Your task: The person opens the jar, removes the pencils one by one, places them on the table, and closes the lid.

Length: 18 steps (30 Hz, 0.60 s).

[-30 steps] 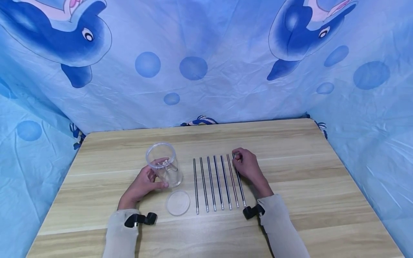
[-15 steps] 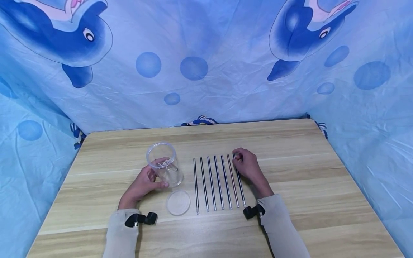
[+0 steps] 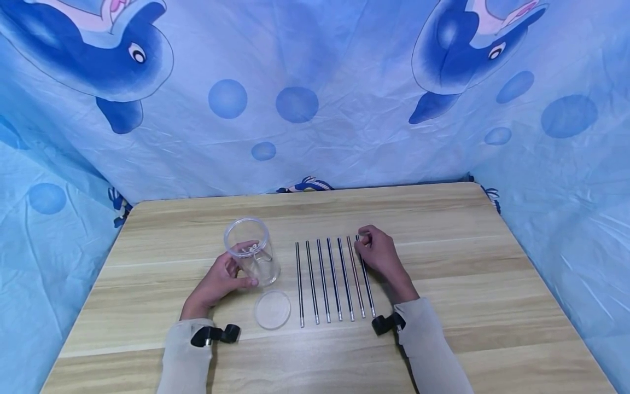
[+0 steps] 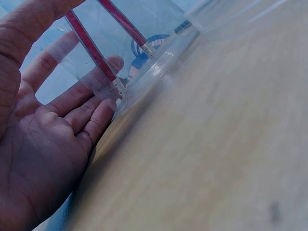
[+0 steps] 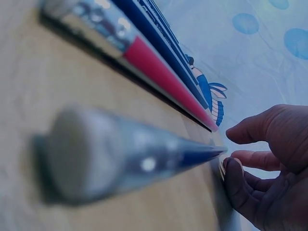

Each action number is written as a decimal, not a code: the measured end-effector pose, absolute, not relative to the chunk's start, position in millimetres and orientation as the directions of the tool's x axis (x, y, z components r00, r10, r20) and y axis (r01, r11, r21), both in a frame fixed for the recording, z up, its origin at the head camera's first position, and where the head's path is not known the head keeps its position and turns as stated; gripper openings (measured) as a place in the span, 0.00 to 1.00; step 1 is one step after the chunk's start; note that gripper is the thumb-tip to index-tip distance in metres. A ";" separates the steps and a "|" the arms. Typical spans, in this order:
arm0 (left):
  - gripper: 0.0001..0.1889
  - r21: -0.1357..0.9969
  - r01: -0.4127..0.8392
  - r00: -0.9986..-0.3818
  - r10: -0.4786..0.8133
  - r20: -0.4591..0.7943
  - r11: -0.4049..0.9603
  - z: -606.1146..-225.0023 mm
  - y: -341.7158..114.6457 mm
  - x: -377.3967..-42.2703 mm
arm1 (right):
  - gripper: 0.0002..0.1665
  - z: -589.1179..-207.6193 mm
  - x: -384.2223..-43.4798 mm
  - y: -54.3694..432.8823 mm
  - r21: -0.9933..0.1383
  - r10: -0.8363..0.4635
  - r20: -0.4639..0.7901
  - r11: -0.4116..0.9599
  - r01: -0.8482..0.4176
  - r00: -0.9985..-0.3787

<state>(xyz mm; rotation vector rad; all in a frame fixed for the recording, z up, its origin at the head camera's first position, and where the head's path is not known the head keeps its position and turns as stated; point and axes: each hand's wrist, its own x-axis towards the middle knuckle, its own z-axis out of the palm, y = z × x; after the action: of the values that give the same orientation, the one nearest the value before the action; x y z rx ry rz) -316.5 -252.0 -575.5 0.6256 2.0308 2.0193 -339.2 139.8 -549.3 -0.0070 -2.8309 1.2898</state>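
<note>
My left hand (image 3: 216,282) grips a clear plastic jar (image 3: 264,269) standing on the left of the table, thumb at the near side and fingers round the back. Through its wall, the left wrist view shows red pencils (image 4: 91,45) leaning inside, metal ferrules at the bottom. Several pencils lie side by side in a row, ferrules towards me. My right hand (image 3: 380,253) is at the far end of the rightmost pencil, a dark blue one (image 3: 367,284). In the right wrist view its thumb and fingers stand apart around that pencil's tip. Beside it lies a red pencil (image 5: 154,67).
A round clear lid (image 3: 273,310) lies flat between the jar and the pencil row. The wooden table (image 3: 492,273) ends at the back against a blue curtain (image 3: 344,153) printed with dolphins. Both wrists wear black camera mounts (image 3: 215,335).
Both hands stay almost where they were. The right thumb and fingers shift very slightly at the rightmost pencil's far end. The jar, lid and pencils keep their places on the table.
</note>
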 end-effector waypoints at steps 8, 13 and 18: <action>0.43 0.988 0.154 -0.888 0.434 0.153 -0.034 -576.2 -253.0 -314.6 | 0.23 -523.0 -328.7 134.2 -0.727 0.057 0.143 0.683 -0.066 -0.988; 0.43 0.987 0.154 -0.888 0.433 0.155 -0.038 -575.9 -253.3 -313.3 | 0.24 -490.5 -308.2 109.3 -0.762 -0.037 0.243 0.612 -0.215 -0.969; 0.43 0.985 0.169 -0.884 0.437 0.167 -0.033 -576.3 -252.6 -314.9 | 0.24 -466.1 -290.3 69.7 -0.785 -0.174 0.302 0.513 -0.348 -0.937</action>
<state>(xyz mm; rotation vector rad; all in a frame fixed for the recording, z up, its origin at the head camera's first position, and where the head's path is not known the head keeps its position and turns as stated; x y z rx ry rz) -314.9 -252.6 -576.3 0.6516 2.0377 2.0251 -290.3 69.7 -466.1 0.4483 -2.5671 1.3953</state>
